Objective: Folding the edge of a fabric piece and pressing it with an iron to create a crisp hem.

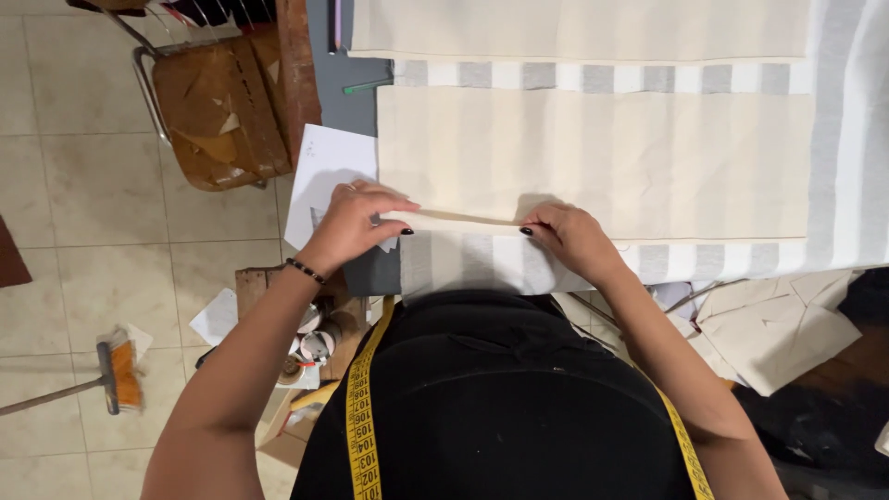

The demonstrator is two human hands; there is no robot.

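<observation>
We see the cloth panel [593, 157] on the table's [347, 106] near edge, a chair [218, 102] beyond its left edge.

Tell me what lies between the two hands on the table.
In the head view, the folded edge of the cream fabric panel runs between the left hand and right hand, over striped cloth.

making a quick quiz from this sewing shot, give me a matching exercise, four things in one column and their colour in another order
Things:
1. tape measure
2. chair seat
3. fabric panel
4. bracelet

Colours:
a. cream
b. black
c. yellow
d. brown

Pairs: 1-c, 2-d, 3-a, 4-b

The left hand and right hand both press the panel's near edge.
</observation>
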